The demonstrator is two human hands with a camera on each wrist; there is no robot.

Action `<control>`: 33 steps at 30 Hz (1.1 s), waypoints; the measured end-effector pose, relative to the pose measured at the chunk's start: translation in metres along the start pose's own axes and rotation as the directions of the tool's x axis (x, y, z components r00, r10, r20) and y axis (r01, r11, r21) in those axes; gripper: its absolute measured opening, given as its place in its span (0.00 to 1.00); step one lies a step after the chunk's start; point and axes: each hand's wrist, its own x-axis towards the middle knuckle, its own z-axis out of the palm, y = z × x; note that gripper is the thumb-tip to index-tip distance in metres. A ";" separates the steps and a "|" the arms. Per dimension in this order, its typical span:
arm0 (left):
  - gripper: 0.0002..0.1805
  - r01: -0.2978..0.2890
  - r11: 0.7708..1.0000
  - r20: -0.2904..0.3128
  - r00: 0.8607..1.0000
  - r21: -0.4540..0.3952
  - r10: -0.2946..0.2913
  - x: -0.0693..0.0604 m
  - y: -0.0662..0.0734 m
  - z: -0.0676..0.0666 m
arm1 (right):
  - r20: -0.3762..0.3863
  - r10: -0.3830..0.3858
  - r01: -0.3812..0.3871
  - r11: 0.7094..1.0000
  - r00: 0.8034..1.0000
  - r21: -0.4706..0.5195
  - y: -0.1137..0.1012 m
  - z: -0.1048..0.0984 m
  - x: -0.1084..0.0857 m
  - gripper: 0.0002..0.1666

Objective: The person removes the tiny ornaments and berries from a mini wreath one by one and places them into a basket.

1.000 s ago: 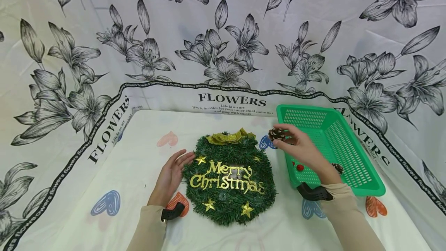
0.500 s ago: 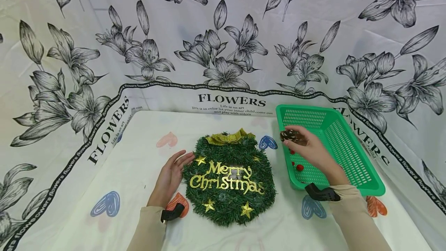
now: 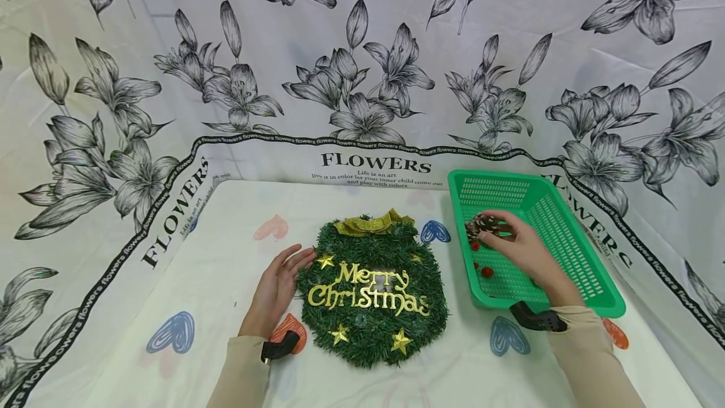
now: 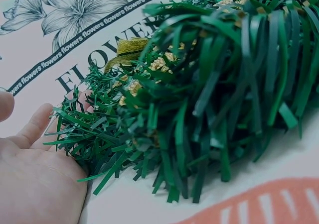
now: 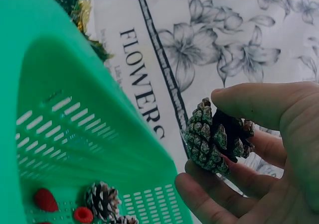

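In the head view, my right hand (image 3: pixel 523 250) holds a brown pine cone (image 3: pixel 486 223) over the left part of the green plastic basket (image 3: pixel 608 298). The right wrist view shows this pine cone (image 5: pixel 204 139) with pale-tipped scales, pinched between thumb and fingers. A green tinsel wreath (image 3: pixel 370 332) lies on the table, with gold "Merry Christmas" lettering (image 3: pixel 368 289), gold stars (image 3: pixel 401 341) and a gold bow (image 3: pixel 374 224). At its left edge rests my left hand (image 3: pixel 277 291), fingers relaxed. The left wrist view has those fingertips partly hidden behind the tinsel (image 4: pixel 199 109).
Inside the basket are red berry-like pieces (image 5: pixel 46 200) and more pine cones (image 5: pixel 102 200). A white cloth (image 3: pixel 215 257) with coloured hearts covers the table. Behind it hangs a flower-printed curtain (image 3: pixel 362 55).
My right hand has carried the pine cone to the right, from beside the basket's left rim to above its inside. The left hand and the wreath stay where they were.
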 end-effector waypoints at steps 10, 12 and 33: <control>0.33 0.003 1.000 -0.007 1.000 -0.007 -0.003 -0.001 0.000 -0.001 | -0.013 0.043 -0.044 0.996 0.999 -0.078 0.015 -0.011 0.003 0.36; 0.33 0.000 1.000 -0.006 1.000 -0.007 0.000 -0.001 -0.001 0.000 | -0.012 0.056 -0.057 0.995 0.998 -0.082 0.018 -0.013 0.002 0.37; 0.33 0.003 1.000 -0.024 1.000 -0.003 -0.003 -0.002 0.000 0.001 | -0.005 0.102 -0.102 0.985 0.995 -0.142 0.031 -0.021 0.005 0.38</control>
